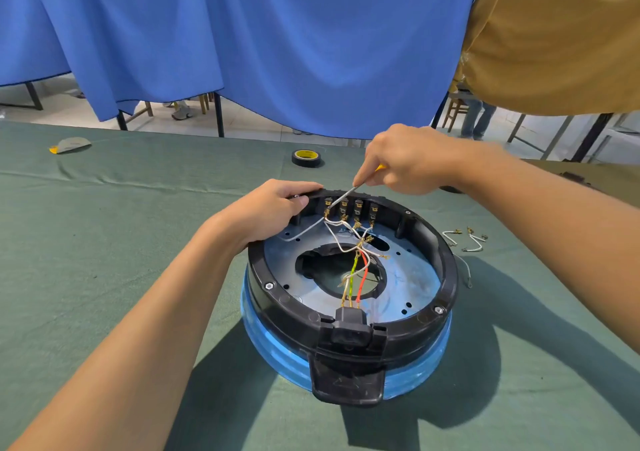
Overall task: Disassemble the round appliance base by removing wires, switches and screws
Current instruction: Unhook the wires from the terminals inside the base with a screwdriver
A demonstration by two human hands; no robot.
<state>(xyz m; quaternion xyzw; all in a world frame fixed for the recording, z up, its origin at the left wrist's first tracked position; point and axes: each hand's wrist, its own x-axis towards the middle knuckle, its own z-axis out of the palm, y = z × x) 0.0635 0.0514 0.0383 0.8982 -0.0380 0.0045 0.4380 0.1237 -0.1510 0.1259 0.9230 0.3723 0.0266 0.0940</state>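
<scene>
Four switches (358,205) line one base (446,277); three loose wires (475,241) beside; one screwdriver (341,197).

Nothing legible anywhere. Dark print on the yellow inner ring of the black tape roll (306,158), far too small to read. Faint marks on the grey-and-yellow packet (71,145) at the far left of the desk (138,242), blurred beyond reading. Pale scuffs or moulded marks on the black tab (348,383) at the near edge of the round appliance base (446,277), not decipherable as letters, numbers or a brand.
</scene>
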